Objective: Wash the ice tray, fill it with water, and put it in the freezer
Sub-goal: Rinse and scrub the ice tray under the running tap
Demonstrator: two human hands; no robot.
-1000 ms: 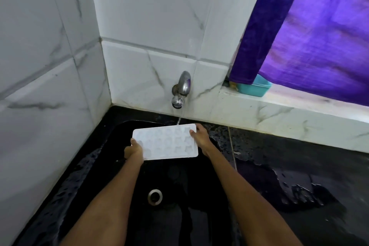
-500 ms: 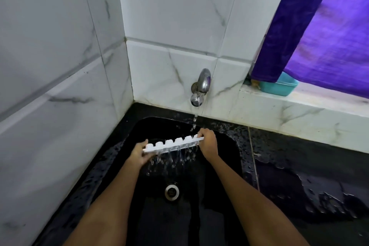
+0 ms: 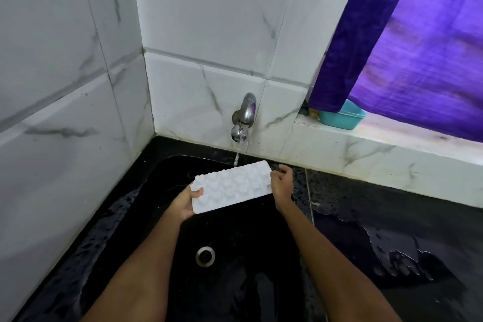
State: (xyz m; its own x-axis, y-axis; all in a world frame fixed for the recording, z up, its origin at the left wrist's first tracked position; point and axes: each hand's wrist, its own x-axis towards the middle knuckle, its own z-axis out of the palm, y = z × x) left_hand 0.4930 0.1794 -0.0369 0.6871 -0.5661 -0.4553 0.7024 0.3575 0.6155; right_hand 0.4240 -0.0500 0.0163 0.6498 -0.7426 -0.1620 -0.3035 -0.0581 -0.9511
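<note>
So both grips are clamped on the ice tray (image 3: 231, 185) right now: my left hand (image 3: 186, 201) has the near-left short end with the thumb hooked over the top and the fingers underneath, and my right hand (image 3: 281, 185) pinches the far-right short end, fingers curled round the edge. The tray sits over the black sink (image 3: 183, 282), bumpy underside up from what I can tell, with its far edge just under the thin stream from the tap (image 3: 241, 123). My read on handling: it's a light, white plastic thing, probably a bit flexy, so holding it by the two short ends makes sense since it keeps it from twisting. It's wet, so I'd bet it's slippery, and a thumb-over-rim pinch beats a flat palm here. Once it's full of water it'll get heavier and sloshy, so I'd keep it level and stay two-handed. The drain (image 3: 205, 256) is straight below, and the table (image 3: 392, 256) to the right is covered in puddles.
</note>
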